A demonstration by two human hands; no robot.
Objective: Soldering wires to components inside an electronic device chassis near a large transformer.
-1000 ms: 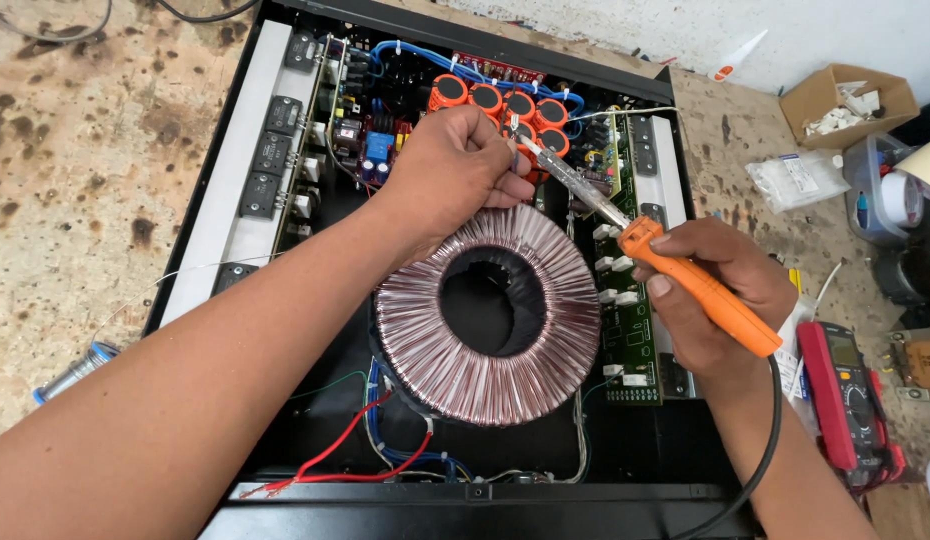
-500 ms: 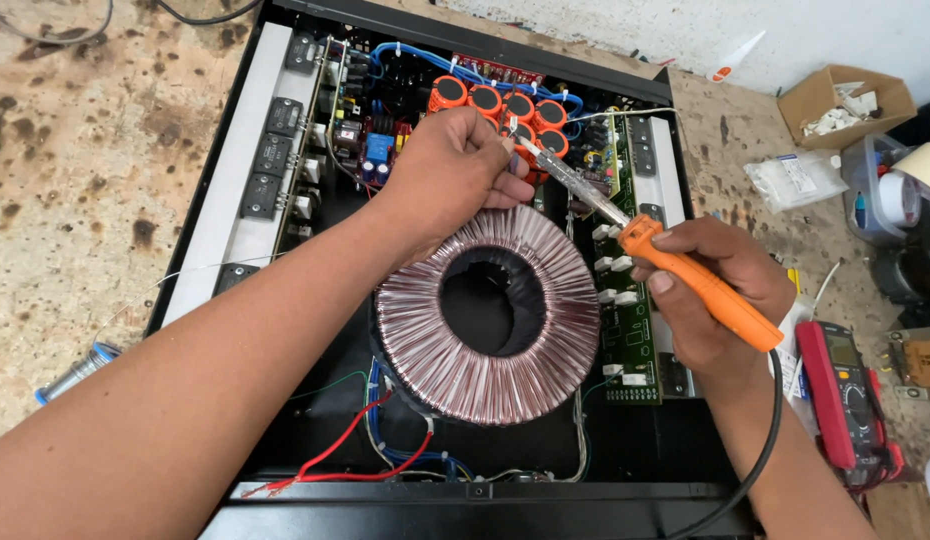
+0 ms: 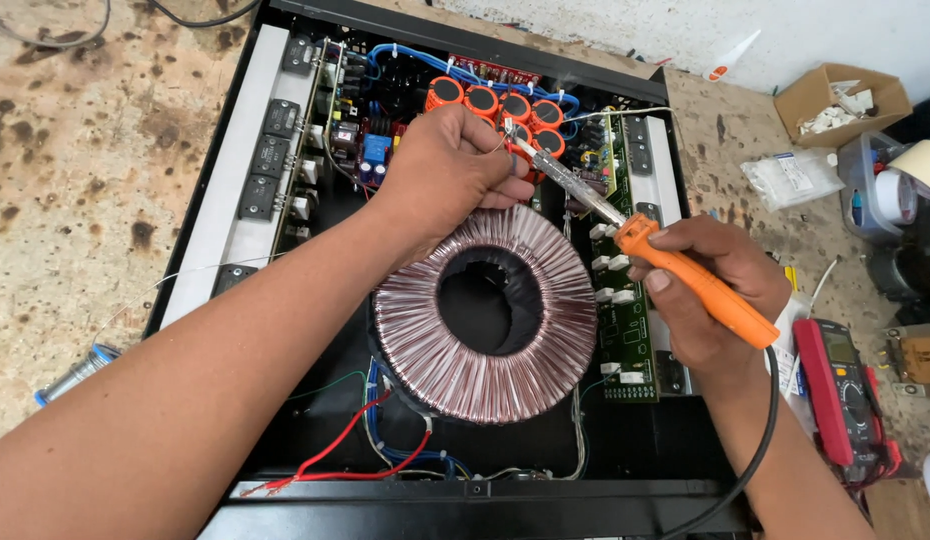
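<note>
A stained, speckled bench carries an open black chassis, seen from above. At the chassis centre lies a copper-wound toroid. At 12 o'clock from it stands a cluster of orange-topped capacitors, with blue wires behind them. A pale heatsink runs along the 9 o'clock side; a green board runs along 3 o'clock. Red wires trail out at 7 o'clock.

The left hand reaches in over the toroid's 12 o'clock rim, fingers curled together and pinched just below the capacitors; what they pinch is too small to tell. The right hand, at 3 o'clock of the toroid, is clamped around the orange handle of a soldering iron. Its metal shaft slants up toward 10 o'clock, the tip meeting the left fingertips by the capacitors. A black cord drops from the handle toward 6 o'clock.

Off the chassis at 4 o'clock lies a red multimeter. At 2 o'clock sit a cardboard box and a plastic bag.
</note>
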